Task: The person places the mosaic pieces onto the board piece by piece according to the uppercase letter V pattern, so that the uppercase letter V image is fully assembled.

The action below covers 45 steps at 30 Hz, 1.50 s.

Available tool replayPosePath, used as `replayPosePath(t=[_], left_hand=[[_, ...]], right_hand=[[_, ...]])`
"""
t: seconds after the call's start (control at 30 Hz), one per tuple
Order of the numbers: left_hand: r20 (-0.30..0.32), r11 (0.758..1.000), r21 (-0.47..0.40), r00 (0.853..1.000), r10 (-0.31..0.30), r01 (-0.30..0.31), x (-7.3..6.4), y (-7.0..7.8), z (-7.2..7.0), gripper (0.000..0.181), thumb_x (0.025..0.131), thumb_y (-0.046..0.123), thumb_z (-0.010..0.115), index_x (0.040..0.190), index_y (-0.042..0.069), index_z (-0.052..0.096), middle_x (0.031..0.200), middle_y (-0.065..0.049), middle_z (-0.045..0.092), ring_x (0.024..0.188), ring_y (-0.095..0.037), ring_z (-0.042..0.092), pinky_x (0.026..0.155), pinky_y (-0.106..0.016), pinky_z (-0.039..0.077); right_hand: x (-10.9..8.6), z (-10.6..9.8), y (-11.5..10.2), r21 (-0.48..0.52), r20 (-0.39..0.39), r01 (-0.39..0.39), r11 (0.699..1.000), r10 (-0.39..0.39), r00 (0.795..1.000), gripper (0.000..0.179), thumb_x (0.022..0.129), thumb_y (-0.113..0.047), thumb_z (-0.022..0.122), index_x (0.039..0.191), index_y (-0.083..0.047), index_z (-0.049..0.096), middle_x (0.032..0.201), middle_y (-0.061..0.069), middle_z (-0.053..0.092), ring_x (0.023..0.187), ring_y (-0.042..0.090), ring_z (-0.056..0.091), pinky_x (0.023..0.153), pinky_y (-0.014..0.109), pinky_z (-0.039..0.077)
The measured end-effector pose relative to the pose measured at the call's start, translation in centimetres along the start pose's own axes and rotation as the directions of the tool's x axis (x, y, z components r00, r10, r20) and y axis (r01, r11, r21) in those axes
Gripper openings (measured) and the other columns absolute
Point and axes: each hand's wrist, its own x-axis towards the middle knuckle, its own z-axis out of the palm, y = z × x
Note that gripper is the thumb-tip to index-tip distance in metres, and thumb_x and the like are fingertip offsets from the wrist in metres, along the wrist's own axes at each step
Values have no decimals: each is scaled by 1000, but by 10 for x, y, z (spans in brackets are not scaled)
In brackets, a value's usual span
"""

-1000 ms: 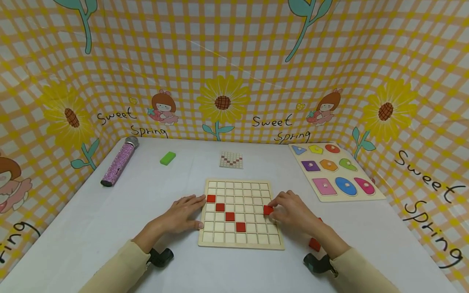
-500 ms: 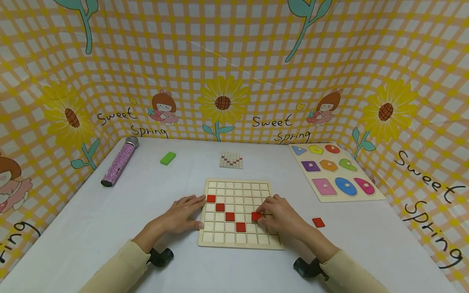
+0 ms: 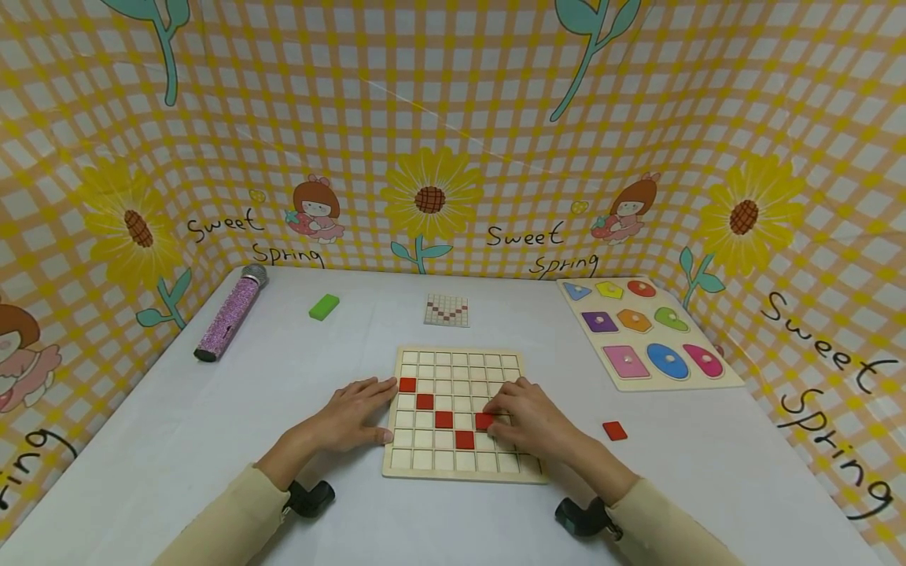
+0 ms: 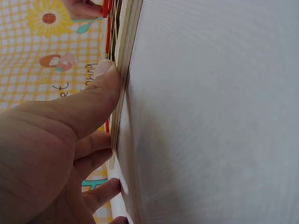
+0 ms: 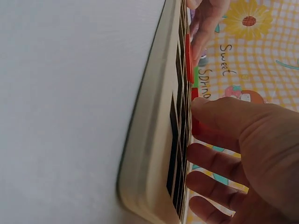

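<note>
A wooden grid board [image 3: 460,475] lies flat on the table in front of me. Several red square tiles sit in its cells in a diagonal line, from the upper tile [image 3: 407,385] at the left edge to the lowest tile [image 3: 464,440]. My left hand [image 3: 347,417] rests along the board's left edge, fingers extended; in the left wrist view the thumb [image 4: 100,88] touches the frame. My right hand [image 3: 531,424] pinches another red tile [image 3: 484,422] between thumb and fingers, over the cells right of the diagonal. A loose red tile [image 3: 615,431] lies right of the board.
Behind the board lies a small pattern card [image 3: 447,310] with a V of red squares. A green block [image 3: 324,307] and a glittery pink microphone [image 3: 230,316] lie at the back left. A shape puzzle board [image 3: 623,377] occupies the back right.
My right hand has moved left across the board with the pinched tile, from near the right edge. One loose tile right of the board has come into full view; another is hidden now.
</note>
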Motion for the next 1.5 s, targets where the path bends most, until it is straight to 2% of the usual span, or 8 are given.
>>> replayPosePath(t=[0.63,1.5], left_hand=[[-1,1000,4,1000,1,-1,-1,0,1,74,86,37,67,147,9,34,155,-8,30,143,-38,22,108,-60,22],[-9,1000,13,1000,13,-13,1,-2,2,74,86,38,66,146,9,35,155,-8,31,142,-38,23,107,-61,24]], right_hand=[[1,2,-1,-32,-1,5,999,-5,1000,23,76,-30,78,95,-18,73,94,-5,65,88,12,46,76,30,40],[1,3,0,-34,-23,20,999,-20,1000,21,75,-25,79,93,-16,73,93,-3,65,87,12,46,75,31,40]])
